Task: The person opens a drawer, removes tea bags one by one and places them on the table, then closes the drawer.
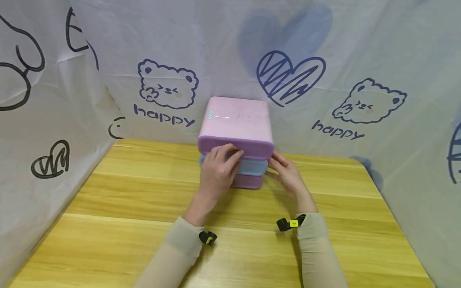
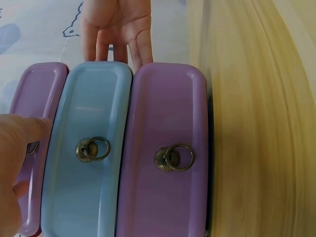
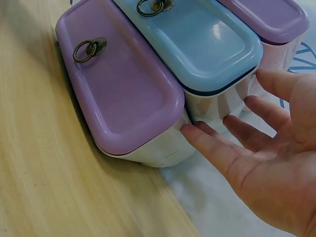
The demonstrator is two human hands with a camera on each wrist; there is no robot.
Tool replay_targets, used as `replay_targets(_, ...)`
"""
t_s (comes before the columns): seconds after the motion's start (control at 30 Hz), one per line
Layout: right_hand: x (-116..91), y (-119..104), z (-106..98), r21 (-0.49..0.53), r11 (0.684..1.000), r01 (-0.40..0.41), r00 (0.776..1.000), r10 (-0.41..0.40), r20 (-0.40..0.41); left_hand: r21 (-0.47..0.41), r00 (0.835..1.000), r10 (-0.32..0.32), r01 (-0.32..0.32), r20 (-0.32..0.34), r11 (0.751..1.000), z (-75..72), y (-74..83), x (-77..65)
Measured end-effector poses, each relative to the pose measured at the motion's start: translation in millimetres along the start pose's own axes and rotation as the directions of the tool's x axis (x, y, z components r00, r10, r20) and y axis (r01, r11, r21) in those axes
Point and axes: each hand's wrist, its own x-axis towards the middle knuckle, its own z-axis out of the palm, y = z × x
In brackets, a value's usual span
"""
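Note:
A small three-drawer storage box (image 1: 239, 118) with a pink top stands at the back of the table. Its top drawer (image 1: 252, 149) is purple, the middle drawer (image 1: 252, 167) light blue and the bottom drawer (image 1: 248, 182) purple. My left hand (image 1: 219, 170) is at the top drawer's front, thumb and fingers pinching its brass ring pull (image 2: 32, 147), which they partly cover. With fingers extended, my right hand (image 3: 276, 148) rests its fingertips along the box's right side. Brass ring pulls hang on the blue drawer (image 2: 86, 197) and the lower purple drawer (image 2: 163, 108).
The wooden table (image 1: 137, 224) runs up to a white cloth backdrop (image 1: 223, 48) with drawn bears and hearts, close behind the box. Another cloth side (image 1: 425, 168) borders the table at the right.

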Motion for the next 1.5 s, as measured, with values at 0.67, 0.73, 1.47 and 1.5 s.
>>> replay_targets(0.67,-2.3,-3.4,0.0,-0.025,1.000,-0.006,1.000,0.006,-0.005,-0.073,0.992,-0.123,0.122,-0.006,0.990,5.7,10.3,4.2)
replay_targets(0.73,-1.9,-4.0,-0.9,-0.035,0.999,-0.009,1.000,0.010,0.003,-0.077,0.992,-0.128,0.127,-0.007,0.989,5.8,9.9,4.6)
replay_targets(1.47,-1.5,-9.6,-3.3,-0.042,0.999,-0.013,0.999,0.015,0.046,-0.138,0.999,-0.032,0.036,0.027,0.990,-9.4,5.4,9.0)
replay_targets(1.5,-1.3,-9.9,-3.4,-0.043,0.999,-0.014,0.999,0.016,0.047,-0.139,0.999,-0.025,0.029,0.033,0.990,-10.1,5.1,9.6)
